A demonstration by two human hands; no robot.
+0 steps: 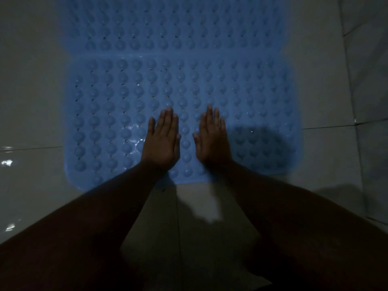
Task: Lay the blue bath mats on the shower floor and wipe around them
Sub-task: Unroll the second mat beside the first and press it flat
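Observation:
Two blue bath mats with rows of round bumps and small holes lie flat on the pale tiled floor. The near mat [109,114] fills the middle of the view. The far mat [168,24] lies beyond it, their edges meeting along a straight seam. My left hand [162,141] and my right hand [212,139] rest palm-down, side by side, on the near mat close to its front edge. Both hands lie flat with the fingers held close together and hold nothing. Water drops glisten on the mat left of my left hand.
Pale floor tiles [33,97] surround the mats, wet and shiny at the left. At the right a tiled wall or step [369,80] rises along the floor's edge. The room is dim, and my shadow darkens the near mat's right corner.

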